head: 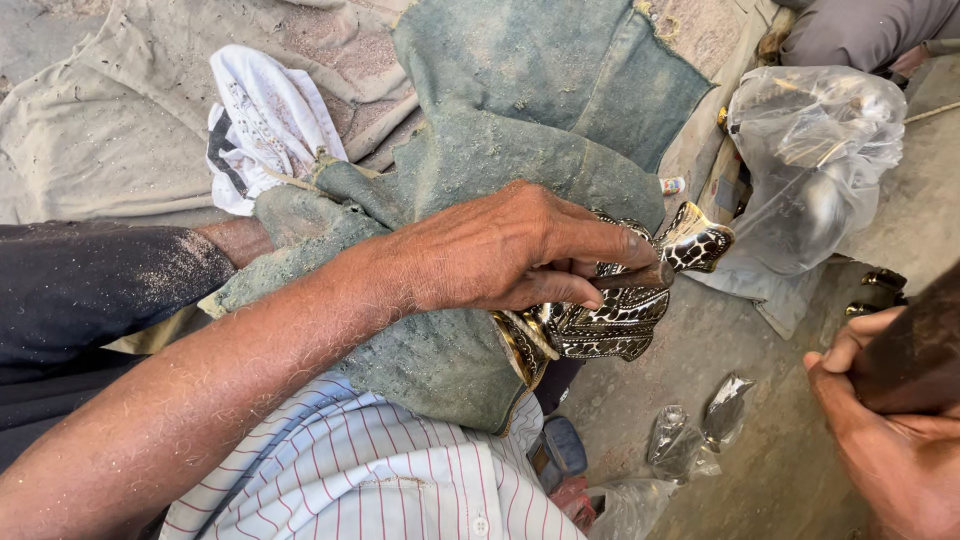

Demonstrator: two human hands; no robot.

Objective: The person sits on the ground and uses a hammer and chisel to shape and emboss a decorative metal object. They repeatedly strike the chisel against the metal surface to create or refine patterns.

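My left hand reaches across a dusty green cloth on my lap and pinches a short dark rod-like tool between thumb and fingers. The tool's tip rests on a carved black ornament with white and gold patterning, which lies on the cloth's edge. One patterned end of the ornament sticks out to the right. My right hand sits at the lower right, closed around a dark brown wooden piece, apart from the ornament.
A white patterned cloth lies on beige canvas at the upper left. A clear plastic bag sits at the right, with small crumpled plastic wraps on the concrete floor. Another person's grey garment shows at the top right.
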